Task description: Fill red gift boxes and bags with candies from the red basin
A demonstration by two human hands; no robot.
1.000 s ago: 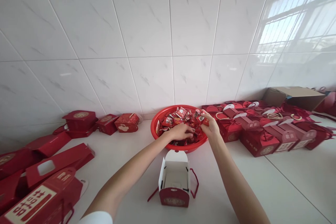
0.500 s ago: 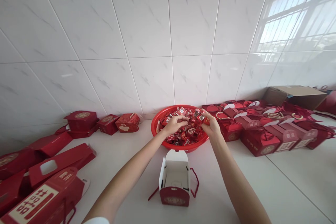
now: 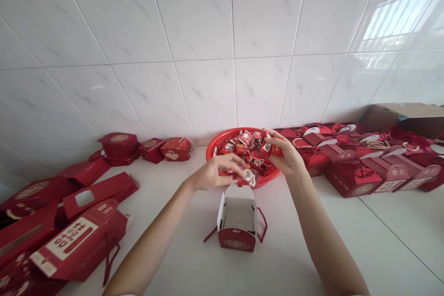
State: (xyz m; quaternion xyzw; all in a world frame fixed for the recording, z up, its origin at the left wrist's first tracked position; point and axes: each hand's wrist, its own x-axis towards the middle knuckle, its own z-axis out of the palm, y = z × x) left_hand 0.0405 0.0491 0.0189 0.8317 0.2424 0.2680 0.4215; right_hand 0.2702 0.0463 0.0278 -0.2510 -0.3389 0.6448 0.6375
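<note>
A red plastic basket (image 3: 215,141) against the wall holds many red-wrapped candies (image 3: 243,148). My left hand (image 3: 222,169) is closed on a candy (image 3: 249,176) with a pale, dark-marked wrapper, over the basket's front rim. At the basket's right side, my right hand (image 3: 286,152) grips wrapped candies (image 3: 266,144) between thumb and fingers. Just in front of the basket stands an open gift box (image 3: 237,240), red outside and white inside, with its flaps up and dark red cords at both sides. Its visible interior holds nothing.
On the right, several closed red gift boxes (image 3: 354,178) stand in rows, with a brown cardboard box (image 3: 409,113) behind. Left, more red boxes (image 3: 79,240) lie about, some tipped over. Small red boxes (image 3: 176,149) sit along the tiled wall (image 3: 204,97).
My left hand has come out of the candy pile toward the open box, now with a candy in its fingers. My right hand has lifted slightly with its candies. The view has shifted a little.
</note>
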